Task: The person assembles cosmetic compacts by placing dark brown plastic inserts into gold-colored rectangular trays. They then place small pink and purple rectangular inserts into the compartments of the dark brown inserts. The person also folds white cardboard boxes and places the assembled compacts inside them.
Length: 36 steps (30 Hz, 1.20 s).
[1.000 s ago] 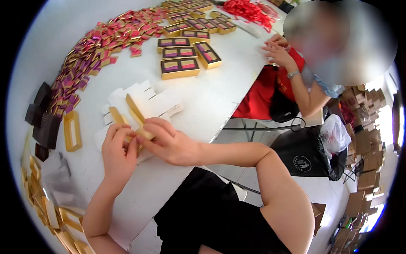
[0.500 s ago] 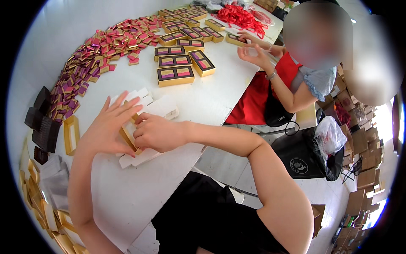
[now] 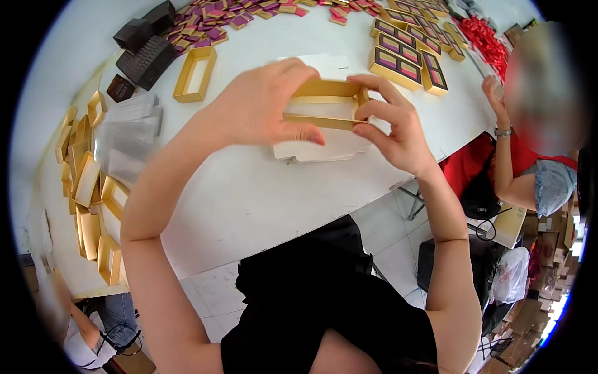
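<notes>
My left hand [image 3: 265, 106] is closed round the left end of a gold rectangular box frame [image 3: 330, 88], thumb at the near side and the other fingers behind it. At the other end, my right hand [image 3: 397, 128] grips the frame's short wall between thumb and fingers. White card shows through its middle. Beneath lie several white folded card pieces [image 3: 321, 150] on the table [image 3: 230, 212]. A second gold frame [image 3: 189, 98] rests to the left of my left hand.
At left are a pile of gold frames [image 3: 90, 234], clear plastic sleeves [image 3: 128, 134] and dark brown trays [image 3: 146, 62]. Small purple and pink packets [image 3: 212, 34] spread at the back. Filled gold boxes [image 3: 397, 70] and red ribbon [image 3: 489, 43] lie at right, near a co-worker's hand [image 3: 498, 103].
My view has swung to the left. The gold frame, earlier slanted and largely covered by my hands, is now held crosswise between them. My right hand has shifted to its right end.
</notes>
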### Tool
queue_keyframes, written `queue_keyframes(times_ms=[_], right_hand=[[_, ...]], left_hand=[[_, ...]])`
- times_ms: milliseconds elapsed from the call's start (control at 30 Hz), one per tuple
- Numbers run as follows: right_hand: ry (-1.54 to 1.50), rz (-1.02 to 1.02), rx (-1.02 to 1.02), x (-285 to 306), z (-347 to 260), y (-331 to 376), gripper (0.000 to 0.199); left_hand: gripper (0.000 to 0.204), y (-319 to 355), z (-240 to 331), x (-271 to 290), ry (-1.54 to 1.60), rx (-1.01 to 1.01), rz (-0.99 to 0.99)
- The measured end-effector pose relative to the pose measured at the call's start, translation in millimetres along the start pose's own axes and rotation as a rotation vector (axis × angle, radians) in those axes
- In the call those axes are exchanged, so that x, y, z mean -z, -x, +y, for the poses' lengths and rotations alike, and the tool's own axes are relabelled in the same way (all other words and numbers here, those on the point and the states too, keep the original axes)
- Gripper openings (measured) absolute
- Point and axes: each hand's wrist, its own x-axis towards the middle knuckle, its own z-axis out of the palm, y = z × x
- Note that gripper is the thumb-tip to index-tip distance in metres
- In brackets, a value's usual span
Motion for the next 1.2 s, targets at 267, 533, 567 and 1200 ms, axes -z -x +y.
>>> queue_keyframes(times_ms=[267, 533, 567, 1200], right_hand=[[-0.367, -0.421, -0.015, 24.4, 50.0, -33.9, 0.026], [0.49, -0.211, 0.332, -9.1, 15.8, -5.2, 0.022], [0.359, -0.229, 0.32, -10.6, 16.8, 5.2, 0.022], [0.558, 0.202, 0.298, -57.2, 28.6, 29.8, 0.02]], left_hand=[[0.024, 24.1, 1.3, 22.7, 0.453, -0.014, -0.285], [0.021, 33.8, -9.0, -9.6, 0.156, -0.037, -0.279], [0.018, 30.8, -8.0, -15.1, 0.117, -0.142, -0.164], [0.018, 25.9, -1.6, -68.5, -0.358, -0.486, 0.441]])
